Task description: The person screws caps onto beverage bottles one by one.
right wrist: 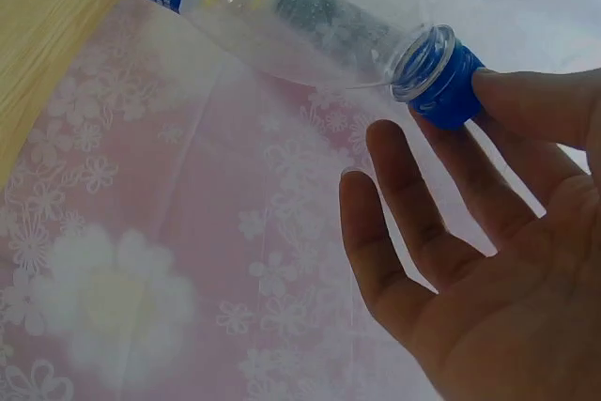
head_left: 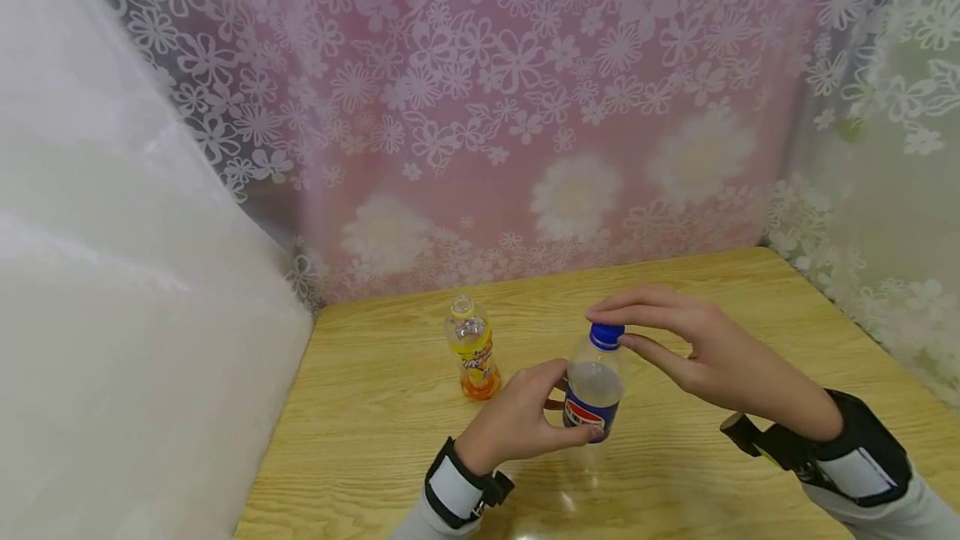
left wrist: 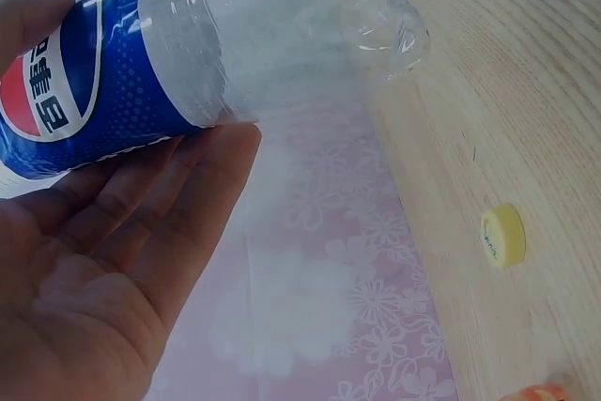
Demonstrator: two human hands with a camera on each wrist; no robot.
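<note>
My left hand (head_left: 521,415) grips a clear plastic soda bottle (head_left: 594,383) round its blue, red and white label, with the thumb across the front. The bottle is held up over the table, its base pointing down, and some pale liquid or haze shows inside. At its mouth sits a blue screw cap (right wrist: 446,82), pinched between the thumb and fingers of my right hand (head_left: 701,340). In the right wrist view, the ring and little fingers stay off the cap. Left of my left hand stands an uncapped bottle (head_left: 475,352) with a yellow label and a little orange drink.
A yellow bottle cap (left wrist: 504,235) lies on the wooden table (head_left: 360,440) in the left wrist view. Behind the table hangs a pink flowered curtain (head_left: 480,107). White sheeting (head_left: 135,273) borders the left side, and a pale flowered curtain (head_left: 885,215) the right.
</note>
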